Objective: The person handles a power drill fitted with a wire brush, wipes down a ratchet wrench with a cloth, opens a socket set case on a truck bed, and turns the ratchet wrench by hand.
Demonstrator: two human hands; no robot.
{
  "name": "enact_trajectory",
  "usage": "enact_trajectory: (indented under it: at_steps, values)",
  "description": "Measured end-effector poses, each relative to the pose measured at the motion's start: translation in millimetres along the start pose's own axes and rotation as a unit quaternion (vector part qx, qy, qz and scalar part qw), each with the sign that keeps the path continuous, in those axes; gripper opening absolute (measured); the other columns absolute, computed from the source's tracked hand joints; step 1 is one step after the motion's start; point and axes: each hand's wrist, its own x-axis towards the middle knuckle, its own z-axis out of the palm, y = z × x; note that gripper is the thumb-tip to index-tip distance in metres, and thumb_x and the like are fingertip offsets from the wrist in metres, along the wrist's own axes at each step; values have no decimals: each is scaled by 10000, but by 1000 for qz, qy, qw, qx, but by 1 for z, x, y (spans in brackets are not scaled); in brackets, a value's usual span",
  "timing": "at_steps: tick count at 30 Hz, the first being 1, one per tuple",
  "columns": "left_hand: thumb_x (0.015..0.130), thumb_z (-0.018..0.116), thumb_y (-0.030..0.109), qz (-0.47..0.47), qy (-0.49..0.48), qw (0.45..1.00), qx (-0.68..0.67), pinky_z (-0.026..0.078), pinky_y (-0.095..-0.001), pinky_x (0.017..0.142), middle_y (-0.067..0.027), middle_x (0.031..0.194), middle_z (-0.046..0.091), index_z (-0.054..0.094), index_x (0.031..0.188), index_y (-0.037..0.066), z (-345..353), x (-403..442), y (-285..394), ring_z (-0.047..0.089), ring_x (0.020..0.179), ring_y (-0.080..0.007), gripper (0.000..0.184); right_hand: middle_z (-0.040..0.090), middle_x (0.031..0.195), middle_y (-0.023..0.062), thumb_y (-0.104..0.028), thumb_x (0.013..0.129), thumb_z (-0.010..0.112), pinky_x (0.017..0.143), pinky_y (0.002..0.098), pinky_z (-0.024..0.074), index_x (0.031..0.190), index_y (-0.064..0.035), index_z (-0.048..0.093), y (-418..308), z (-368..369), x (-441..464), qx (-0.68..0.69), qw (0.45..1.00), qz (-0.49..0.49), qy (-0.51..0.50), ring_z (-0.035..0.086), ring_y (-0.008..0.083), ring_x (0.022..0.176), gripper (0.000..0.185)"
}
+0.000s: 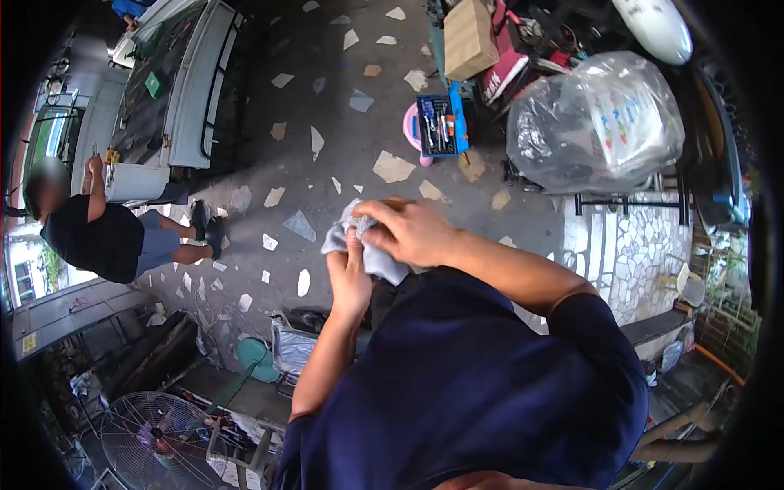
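Grip: left hand [349, 282] and right hand [418, 233] clutched grey cloth [382, 263] | long axis slanted, lower end toward navy shirt [482, 376]

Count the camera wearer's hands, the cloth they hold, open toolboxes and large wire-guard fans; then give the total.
Hands: 2 (left hand, right hand)
Light grey cloth: 1
Open blue toolbox: 1
Large wire-guard fan: 1
Total: 5

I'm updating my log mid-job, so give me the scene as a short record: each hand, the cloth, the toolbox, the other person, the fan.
Left hand: gripping light grey cloth
Right hand: gripping the same cloth
Cloth state: bunched; anything inside is hidden
Toolbox: blue, open, holding tools, on a pink stool
Other person: standing near white vehicle
Fan: lower left of view
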Motion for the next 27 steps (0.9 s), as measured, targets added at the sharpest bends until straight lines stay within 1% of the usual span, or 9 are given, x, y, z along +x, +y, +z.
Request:
enact_trajectory:
  at_steps: [2,6,10,11,15,21,23,25,27]
  values:
    - [1082,489,278,147,18,987,54,391,-232,505,13,781,593,597,1135,-1,-13,29,-1,499,618,-34,304,652,1172,192,-360,993,576,815,480,543,1402,-165,512,-4,8,31,49,992,83,-87,659,409,1011,457]
    - [1056,465,95,43,37,997,48,436,-244,596,-10,917,595,553,1253,-25,-27,54,29,536,714,-71,246,620,1212,236,-263,986,606,877,476,528,1396,-100,501,26,52,107,156,986,59,5,632,439,1062,454]
    - [1054,462,106,35,32,991,-122,447,-270,504,-62,986,592,413,1423,45,-54,110,61,507,561,-118,377,630,672,76,-182,989,640,554,304,470,1237,-58,591,43,64,195,136,982,132,1,584,125,590,281]
    - [1063,487,141,36,28,985,-163,429,-239,471,-51,824,602,323,1417,31,-67,129,68,523,554,-94,405,621,697,68,-168,985,648,556,286,462,1187,-47,597,48,70,217,131,980,146,15,568,96,620,241]
    - [1083,467,232,-73,60,963,-254,306,-215,427,1,742,503,601,1139,4,-120,213,94,378,473,-52,270,633,875,45,-129,984,652,583,262,464,1074,-20,588,77,72,321,79,976,58,194,576,84,734,155]
    - [1100,411,297,-26,-30,953,-302,284,-231,397,13,670,442,572,1131,17,-194,298,160,333,427,-55,325,698,1145,107,-537,1049,397,672,328,588,1322,-62,563,83,8,466,536,829,153,54,702,197,939,573]
    - [1098,399,354,-19,-71,951,-299,282,-244,377,13,645,417,532,1036,56,-202,324,187,331,413,-73,332,624,1255,106,-500,1033,477,770,342,582,1356,-71,537,78,34,477,330,934,131,22,662,250,1067,540]
    - [1100,390,357,14,-91,963,-252,283,-244,374,16,634,408,507,989,66,-196,350,204,334,412,-73,333,589,1209,185,-181,939,671,917,353,498,1325,1,554,44,67,503,-64,990,-122,24,617,336,1070,442]
    - [1107,358,351,57,-85,975,-198,286,-234,367,23,608,386,431,882,90,-186,378,214,335,411,-68,353,601,1090,197,-119,907,686,784,390,544,1292,4,543,61,89,527,22,989,-104,103,645,379,937,429]
